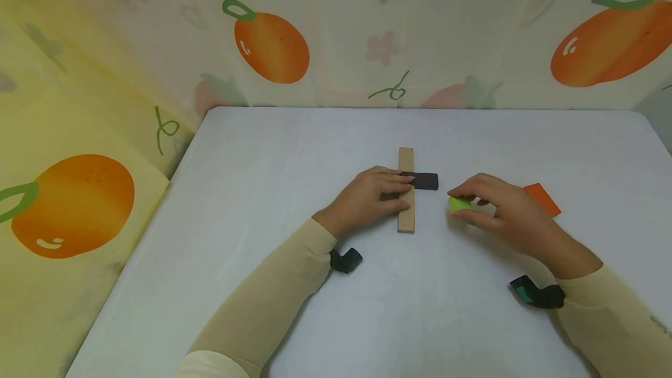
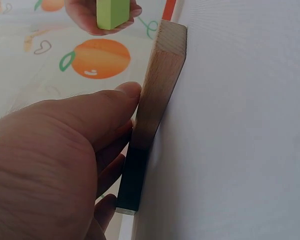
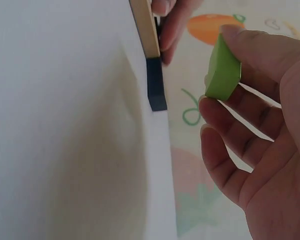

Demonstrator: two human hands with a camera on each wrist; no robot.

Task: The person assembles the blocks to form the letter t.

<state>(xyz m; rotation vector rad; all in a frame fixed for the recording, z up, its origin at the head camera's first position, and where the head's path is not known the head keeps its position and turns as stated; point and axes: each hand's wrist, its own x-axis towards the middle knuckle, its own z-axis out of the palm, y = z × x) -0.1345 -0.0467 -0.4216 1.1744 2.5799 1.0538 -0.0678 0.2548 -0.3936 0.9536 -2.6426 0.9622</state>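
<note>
My left hand (image 1: 370,197) lies flat over a narrow wooden strip (image 1: 406,223) and a black block (image 1: 426,181), its fairly straight fingers touching them. Strip and block meet in a cross shape on the table; the fingers hide part of where they join. Seen from the left wrist, the thumb rests against the side of the wood (image 2: 160,85). To the right, my right hand (image 1: 501,212) pinches a small lime-green block (image 3: 223,72) between thumb and fingertips, held above the table and apart from the wooden strip.
An orange flat piece (image 1: 543,198) lies on the white table (image 1: 336,325), partly behind the right hand. Fruit-patterned cloth (image 1: 325,34) hangs along the far and left sides. A black strap device (image 1: 346,260) shows at the left wrist, another (image 1: 538,295) at the right.
</note>
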